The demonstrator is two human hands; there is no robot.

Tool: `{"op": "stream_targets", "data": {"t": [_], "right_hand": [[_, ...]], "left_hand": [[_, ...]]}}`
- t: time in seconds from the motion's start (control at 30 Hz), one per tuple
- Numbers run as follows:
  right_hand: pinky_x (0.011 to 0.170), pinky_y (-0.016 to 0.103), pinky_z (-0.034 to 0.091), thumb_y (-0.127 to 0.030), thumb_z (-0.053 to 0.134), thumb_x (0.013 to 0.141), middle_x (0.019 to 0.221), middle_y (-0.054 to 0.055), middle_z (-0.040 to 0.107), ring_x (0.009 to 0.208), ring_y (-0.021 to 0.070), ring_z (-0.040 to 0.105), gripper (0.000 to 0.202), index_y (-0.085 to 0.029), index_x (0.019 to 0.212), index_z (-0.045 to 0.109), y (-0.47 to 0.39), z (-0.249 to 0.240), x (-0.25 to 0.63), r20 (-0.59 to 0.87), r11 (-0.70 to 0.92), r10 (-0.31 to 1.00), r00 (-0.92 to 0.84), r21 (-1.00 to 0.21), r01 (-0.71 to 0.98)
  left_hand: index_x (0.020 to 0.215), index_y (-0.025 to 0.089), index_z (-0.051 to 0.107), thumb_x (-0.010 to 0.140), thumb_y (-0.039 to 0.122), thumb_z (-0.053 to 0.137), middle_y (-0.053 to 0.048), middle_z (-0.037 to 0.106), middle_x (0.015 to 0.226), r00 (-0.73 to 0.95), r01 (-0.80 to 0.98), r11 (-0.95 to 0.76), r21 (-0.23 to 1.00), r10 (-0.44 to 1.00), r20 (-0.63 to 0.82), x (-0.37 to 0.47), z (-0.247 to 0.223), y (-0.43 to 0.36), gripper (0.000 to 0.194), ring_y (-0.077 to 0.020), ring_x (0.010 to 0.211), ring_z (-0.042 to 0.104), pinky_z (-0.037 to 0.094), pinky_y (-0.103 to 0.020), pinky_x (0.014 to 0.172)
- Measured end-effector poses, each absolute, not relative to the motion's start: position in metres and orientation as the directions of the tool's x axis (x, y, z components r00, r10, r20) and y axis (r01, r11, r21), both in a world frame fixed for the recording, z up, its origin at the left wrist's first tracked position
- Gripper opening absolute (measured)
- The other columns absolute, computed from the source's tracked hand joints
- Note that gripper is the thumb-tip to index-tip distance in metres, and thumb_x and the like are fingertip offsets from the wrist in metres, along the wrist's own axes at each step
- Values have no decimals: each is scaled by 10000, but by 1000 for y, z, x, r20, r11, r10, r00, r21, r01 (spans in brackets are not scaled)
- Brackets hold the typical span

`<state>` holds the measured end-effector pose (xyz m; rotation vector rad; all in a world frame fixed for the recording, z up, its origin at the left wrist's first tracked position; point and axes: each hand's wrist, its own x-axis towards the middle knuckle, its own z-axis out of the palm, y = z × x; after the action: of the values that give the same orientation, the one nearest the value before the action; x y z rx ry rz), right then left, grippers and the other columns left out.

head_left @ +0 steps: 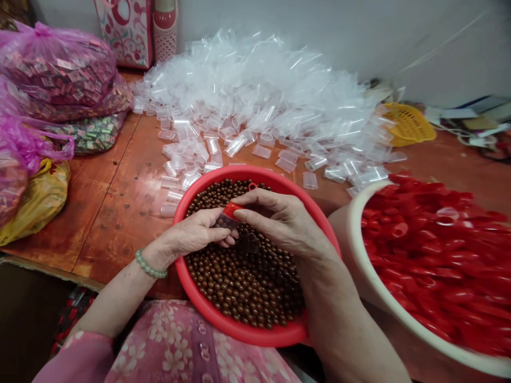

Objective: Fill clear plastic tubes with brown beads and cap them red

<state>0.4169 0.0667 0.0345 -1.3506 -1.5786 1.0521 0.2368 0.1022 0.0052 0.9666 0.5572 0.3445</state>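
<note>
Over the red basin (pixel 239 333), my left hand (pixel 202 230) grips a small clear plastic tube (pixel 224 222) between thumb and fingers. Dark contents show through its wall. My right hand (pixel 281 218) pinches a red plastic cap (pixel 230 209) at the tube's upper end; whether it is fully seated I cannot tell. Small round brown balls (pixel 239 290) fill much of the basin below both hands. A little red ring (pixel 253 186) shows just behind my right fingers, and its other end is hidden.
A large heap of clear plastic tubes (pixel 259 101) spreads behind the basin. To the right stands a white tub (pixel 353 229) full of red plastic pieces (pixel 439 255). Tied pink bags (pixel 67 69) and a yellow bag (pixel 43 197) lie left. A yellow basket (pixel 411 125) sits back right.
</note>
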Motion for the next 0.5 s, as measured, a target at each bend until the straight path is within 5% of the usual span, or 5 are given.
{"op": "stream_targets", "data": {"t": [0.5], "right_hand": [[632,265,539,-296,684,829,780,11,714,681,151,658,113,-195,877,702,62,30,414,99,125,991,-86,-913,388]], "left_hand": [[899,121,594,761,186,654,-23,606,813,820,-11,536,844,487,-299,238,3,103,164,-101,724,585,478,-254,712]]}}
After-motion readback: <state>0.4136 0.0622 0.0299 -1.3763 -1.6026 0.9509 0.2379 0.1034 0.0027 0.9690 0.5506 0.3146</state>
